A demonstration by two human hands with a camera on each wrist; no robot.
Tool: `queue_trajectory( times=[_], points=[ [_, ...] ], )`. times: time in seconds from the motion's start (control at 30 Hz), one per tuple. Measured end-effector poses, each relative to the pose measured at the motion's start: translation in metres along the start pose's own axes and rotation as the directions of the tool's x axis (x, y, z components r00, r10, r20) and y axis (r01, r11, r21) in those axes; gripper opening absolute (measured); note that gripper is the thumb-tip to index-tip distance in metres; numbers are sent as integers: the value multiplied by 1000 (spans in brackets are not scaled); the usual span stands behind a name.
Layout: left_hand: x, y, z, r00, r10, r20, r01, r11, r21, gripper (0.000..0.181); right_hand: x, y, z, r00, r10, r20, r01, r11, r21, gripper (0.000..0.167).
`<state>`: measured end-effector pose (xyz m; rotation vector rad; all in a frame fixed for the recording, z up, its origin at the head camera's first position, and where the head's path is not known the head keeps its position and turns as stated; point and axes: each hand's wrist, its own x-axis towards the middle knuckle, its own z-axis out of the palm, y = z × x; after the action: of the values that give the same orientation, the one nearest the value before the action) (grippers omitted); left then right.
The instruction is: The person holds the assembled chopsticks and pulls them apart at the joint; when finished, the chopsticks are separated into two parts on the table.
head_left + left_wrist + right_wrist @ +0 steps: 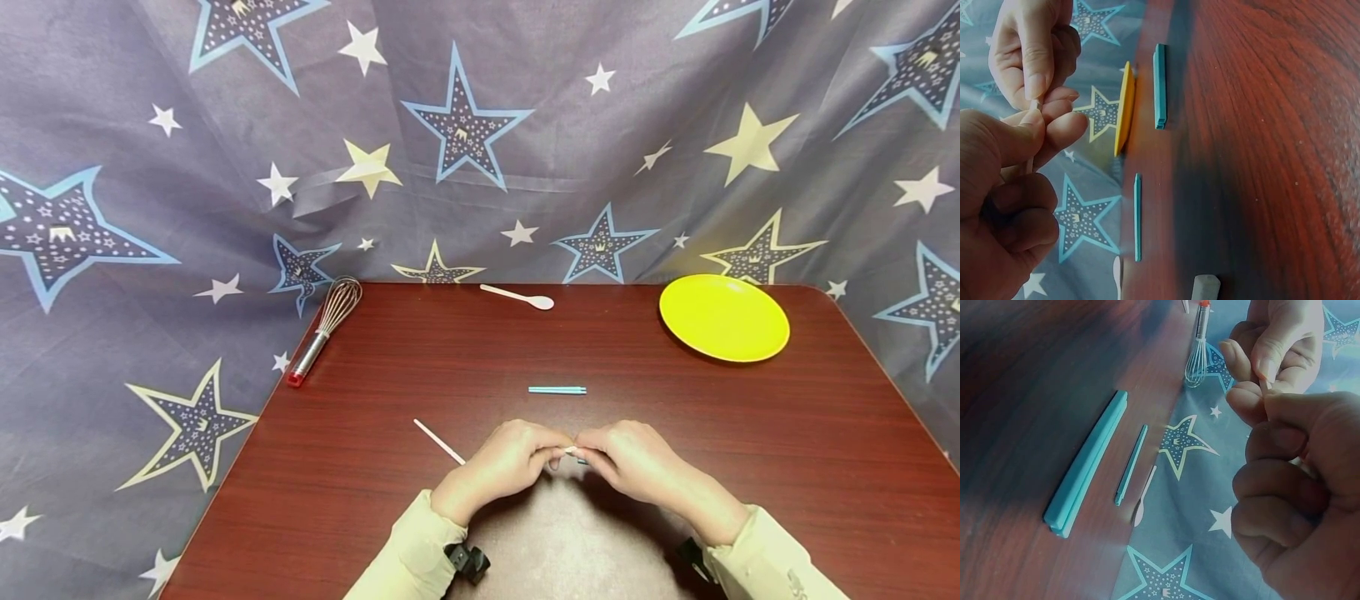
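Note:
In front of me, both hands meet over the table and pinch a small, thin whitish piece [572,450]. My left hand [517,457] grips it between thumb and fingers; in the left wrist view the piece [1035,105] shows at the thumb tips. From the other side my right hand [637,458] pinches it, its other fingers curled in the right wrist view. Fingers hide most of the piece, so its kind is unclear. Beneath the hands lies a long teal object [1088,465], mostly covered in the head view. Beyond it rests a slim teal pair of sticks [557,390].
A thin white stick [438,440] lies by my left wrist, partly hidden. Along the back are a whisk [327,325] at left, a white spoon [536,301] and a yellow plate [724,318] at right. A star-patterned cloth [465,208] hangs behind the dark red table [420,350].

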<state>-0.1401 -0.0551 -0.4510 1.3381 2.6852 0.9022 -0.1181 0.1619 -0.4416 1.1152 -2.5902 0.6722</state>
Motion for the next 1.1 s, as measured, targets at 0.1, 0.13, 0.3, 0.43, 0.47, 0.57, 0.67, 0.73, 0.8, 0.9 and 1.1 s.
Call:
queue_trajectory(
  times=[0.1, 0.13, 0.3, 0.43, 0.47, 0.57, 0.67, 0.73, 0.8, 0.9, 1.1],
  points=[
    [1, 0, 1, 1000, -2, 2, 2, 1000, 4, 12, -1, 1, 0, 1000, 8, 6, -8, 1000, 0, 26],
    [1, 0, 1, 1000, -4, 4, 4, 1000, 5, 13, -1, 1, 0, 1000, 12, 8, -12, 1000, 1, 26],
    [2, 1, 1, 1000, -21, 20, 20, 1000, 21, 13, -1, 2, 1, 999, 31, 15, -31, 1000, -1, 27],
    [3, 3, 1, 999, -32, 34, 31, 998, 53, 14, -2, 3, 0, 999, 38, 23, -38, 999, 3, 28],
    [4, 4, 1, 999, -34, 35, 32, 998, 61, 15, -2, 3, 0, 999, 38, 25, -38, 999, 1, 28],
    [4, 6, 0, 998, -44, 34, 41, 996, 75, 17, -2, 3, -1, 999, 37, 29, -37, 999, -2, 27],
    [5, 8, -1, 998, -55, 31, 52, 995, 82, 20, -2, 2, -2, 999, 34, 27, -34, 999, -1, 27],
    [5, 8, -1, 998, -58, 27, 55, 994, 89, 20, -1, 1, -3, 999, 31, 25, -31, 1000, 3, 26],
    [5, 9, -1, 998, -55, 21, 53, 993, 101, 18, -1, 1, -3, 999, 29, 23, -29, 1000, 6, 26],
    [4, 9, -2, 999, -49, 13, 47, 993, 110, 17, -1, 1, -3, 999, 25, 22, -25, 1000, 14, 25],
    [4, 9, -1, 999, -39, 6, 38, 993, 114, 18, -1, 1, -3, 1000, 6, 8, -6, 1000, 26, 22]
  ],
)
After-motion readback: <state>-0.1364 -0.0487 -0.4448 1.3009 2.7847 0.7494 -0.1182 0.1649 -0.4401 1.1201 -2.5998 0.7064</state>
